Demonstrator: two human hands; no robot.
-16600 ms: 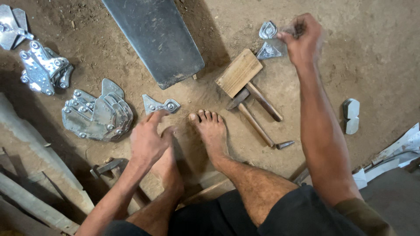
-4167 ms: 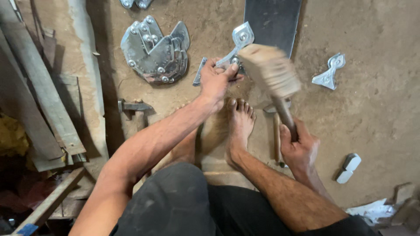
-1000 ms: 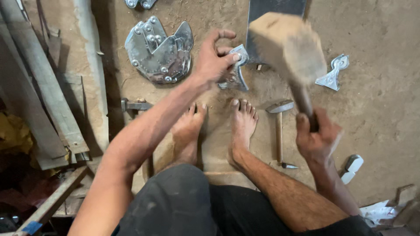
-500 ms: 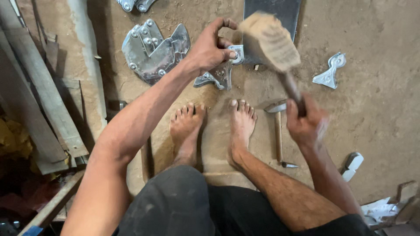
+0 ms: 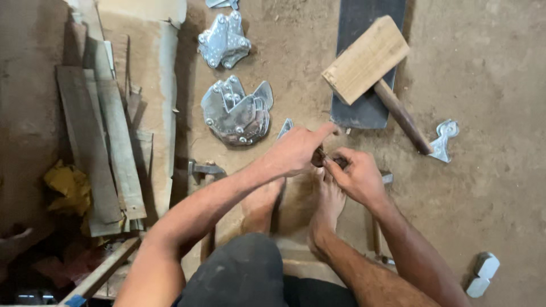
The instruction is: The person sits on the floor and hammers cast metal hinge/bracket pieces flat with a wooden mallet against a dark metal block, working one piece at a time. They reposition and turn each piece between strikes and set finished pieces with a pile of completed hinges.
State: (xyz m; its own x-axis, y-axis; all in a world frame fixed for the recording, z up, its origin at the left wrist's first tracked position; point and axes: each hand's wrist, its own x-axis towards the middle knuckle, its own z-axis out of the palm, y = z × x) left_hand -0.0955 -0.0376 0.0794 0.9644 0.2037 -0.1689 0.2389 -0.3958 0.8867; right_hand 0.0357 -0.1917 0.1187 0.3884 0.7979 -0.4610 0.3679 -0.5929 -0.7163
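Small dark piece [image 5: 319,157] pinched between both hands above the toes.
Left hand [image 5: 296,150] and right hand [image 5: 354,175] close on it together; a steady, low grip seems wise. One wooden mallet [image 5: 372,71] lies at 1 o'clock, two bracket piles [image 5: 236,113] at 10 o'clock.

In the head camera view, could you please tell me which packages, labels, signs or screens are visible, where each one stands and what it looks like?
None show: no package, label, sign or screen.
Only the wooden mallet lying on the dirt floor, stacked metal plates, and both hands, left and right, meeting on a small dark piece.
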